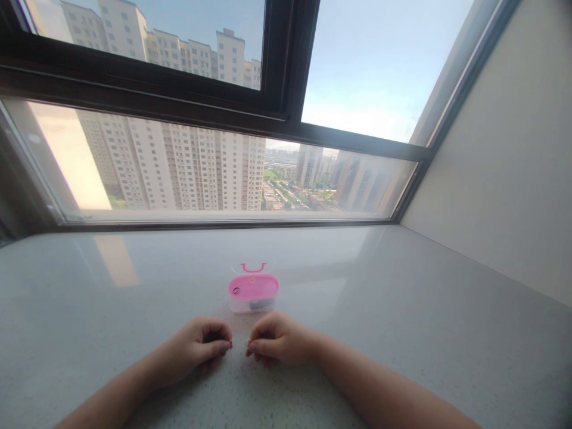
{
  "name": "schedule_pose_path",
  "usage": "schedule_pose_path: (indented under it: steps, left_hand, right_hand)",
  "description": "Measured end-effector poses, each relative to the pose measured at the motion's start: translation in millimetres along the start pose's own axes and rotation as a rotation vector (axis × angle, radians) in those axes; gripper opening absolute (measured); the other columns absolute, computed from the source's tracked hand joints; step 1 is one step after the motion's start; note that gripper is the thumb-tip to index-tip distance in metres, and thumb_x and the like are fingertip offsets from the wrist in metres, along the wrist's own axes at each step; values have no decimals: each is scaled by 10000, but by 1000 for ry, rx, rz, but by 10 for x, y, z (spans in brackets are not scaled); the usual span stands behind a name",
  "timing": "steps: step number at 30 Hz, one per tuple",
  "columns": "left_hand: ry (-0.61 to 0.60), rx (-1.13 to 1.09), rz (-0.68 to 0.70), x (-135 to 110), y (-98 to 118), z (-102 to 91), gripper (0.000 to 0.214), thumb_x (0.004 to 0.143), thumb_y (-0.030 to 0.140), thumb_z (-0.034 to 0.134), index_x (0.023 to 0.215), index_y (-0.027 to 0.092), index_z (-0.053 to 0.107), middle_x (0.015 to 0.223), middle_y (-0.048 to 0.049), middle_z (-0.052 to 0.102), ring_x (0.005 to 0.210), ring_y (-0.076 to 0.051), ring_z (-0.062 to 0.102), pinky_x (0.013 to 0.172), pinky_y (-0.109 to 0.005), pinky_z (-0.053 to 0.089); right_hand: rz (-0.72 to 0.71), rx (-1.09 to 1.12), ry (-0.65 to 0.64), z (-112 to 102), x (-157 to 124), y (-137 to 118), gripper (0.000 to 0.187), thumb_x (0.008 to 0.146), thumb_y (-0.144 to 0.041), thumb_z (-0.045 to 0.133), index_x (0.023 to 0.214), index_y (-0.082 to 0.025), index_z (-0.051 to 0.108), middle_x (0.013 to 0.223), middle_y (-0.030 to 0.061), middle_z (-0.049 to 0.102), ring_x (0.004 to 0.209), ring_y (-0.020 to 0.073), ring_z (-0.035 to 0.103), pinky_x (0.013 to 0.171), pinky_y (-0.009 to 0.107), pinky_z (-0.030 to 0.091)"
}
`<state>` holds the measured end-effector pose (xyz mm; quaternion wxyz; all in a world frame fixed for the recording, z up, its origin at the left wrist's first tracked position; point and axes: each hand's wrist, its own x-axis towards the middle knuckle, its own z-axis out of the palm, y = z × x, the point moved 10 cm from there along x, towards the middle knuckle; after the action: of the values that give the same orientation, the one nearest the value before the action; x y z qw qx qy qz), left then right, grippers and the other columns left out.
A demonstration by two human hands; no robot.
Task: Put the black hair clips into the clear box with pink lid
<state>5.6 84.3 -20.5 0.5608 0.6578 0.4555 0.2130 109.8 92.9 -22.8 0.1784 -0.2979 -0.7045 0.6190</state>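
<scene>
A small oval container point(253, 293) with a pink top and clear sides stands on the pale speckled surface, just beyond my hands. Something dark and bluish shows through its side, and a dark ring-like mark or item is at the left of the top. My left hand point(209, 341) is closed in a pinch, thumb against fingertips. Facing it across a narrow gap, my right hand point(273, 338) is pinched too. Whatever the fingertips hold, if anything, is too small to name. Neither hand touches the container.
A pink curved handle point(253, 268) appears right behind the container. The speckled sill point(402, 333) runs back to a dark window frame point(223, 226). On the right rises a plain wall point(504, 155). Tall buildings are outside the glass.
</scene>
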Motion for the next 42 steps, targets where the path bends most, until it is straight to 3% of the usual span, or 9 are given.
schedule_pose_path:
  steps: [42]
  left_hand:
    - [22,-22,-23,6,-21,-18,235,754,376,619,758,144,584,504,63,485,460,-98,415,460,-202,333]
  right_hand:
    - [2,-3,-5,15,7,41,294,773,-389,648,828,-103,681,585,-12,559,477,63,504,458,172,392]
